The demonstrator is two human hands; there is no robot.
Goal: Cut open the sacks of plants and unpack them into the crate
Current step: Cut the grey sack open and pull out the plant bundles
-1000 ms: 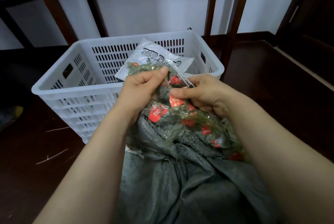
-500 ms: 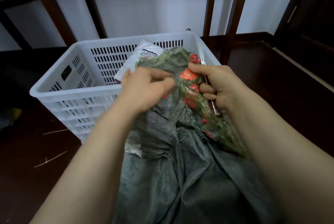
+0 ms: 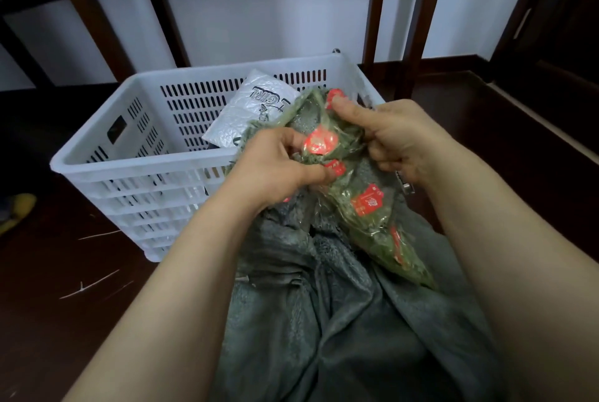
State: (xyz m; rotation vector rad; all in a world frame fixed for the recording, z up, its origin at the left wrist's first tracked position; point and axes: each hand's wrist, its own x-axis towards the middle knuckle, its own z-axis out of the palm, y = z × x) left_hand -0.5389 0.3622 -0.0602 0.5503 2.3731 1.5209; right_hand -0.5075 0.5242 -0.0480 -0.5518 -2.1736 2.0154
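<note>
The left grip (image 3: 275,165) has its fingertips partly lost in the wrap of the plants (image 3: 366,210). The right grip (image 3: 398,139) shows its thumb on top, its fingertips curled out of sight. Only the metal end of a tool (image 3: 407,187) pokes out under the right grip; its kind cannot be told. The print on the red labels is too blurred to read. The white bag (image 3: 256,109) in the crate (image 3: 136,165) is half hidden by the plants and the near wall. The sack (image 3: 324,320) and both forearms run off the bottom edge. A yellow thing (image 3: 17,207) is cut by the left edge.
</note>
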